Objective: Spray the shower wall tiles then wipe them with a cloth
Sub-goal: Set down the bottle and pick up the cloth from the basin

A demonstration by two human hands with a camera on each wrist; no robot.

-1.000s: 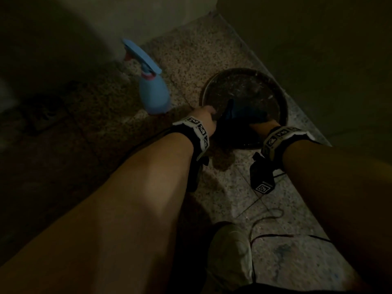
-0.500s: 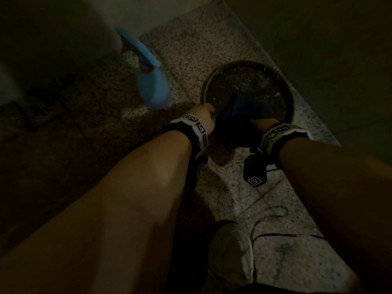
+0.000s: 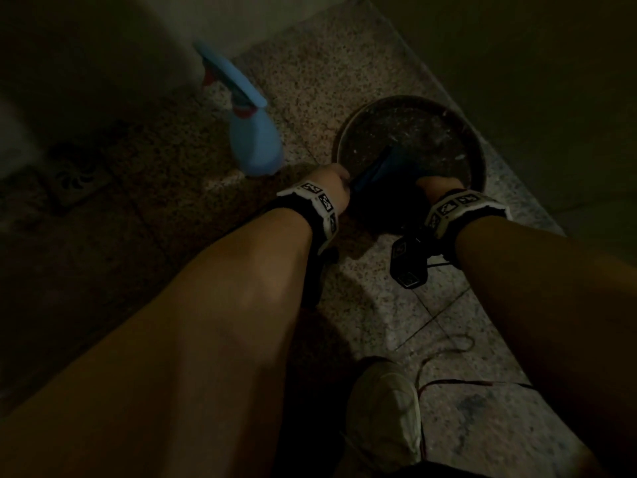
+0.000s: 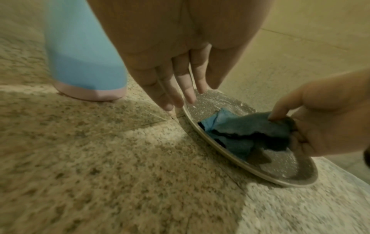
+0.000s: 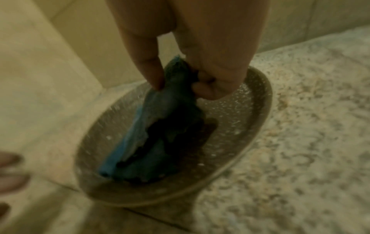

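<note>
A blue cloth (image 5: 160, 134) hangs into a round metal basin (image 5: 264, 114) that stands on the floor by the wall. My right hand (image 5: 180, 85) pinches the cloth's upper edge between thumb and curled fingers. In the head view that right hand (image 3: 437, 188) is over the near rim of the basin (image 3: 406, 98), and the cloth (image 3: 375, 170) shows blue between my hands. My left hand (image 4: 180, 98) hovers with straight fingers at the rim of the basin (image 4: 296, 184) and holds nothing. A light blue spray bottle (image 3: 255, 143) stands upright just left of it.
The floor is speckled stone tile (image 3: 344, 63), wet-looking in places. A floor drain (image 3: 74, 181) lies at the far left. Beige wall tiles (image 3: 551, 98) rise right of the basin. My shoe (image 3: 382, 408) and a thin cable (image 3: 448, 346) are near the bottom.
Both hands stay at the basin with the cloth between them. The head view has drifted slightly; nothing was picked up or let go.
</note>
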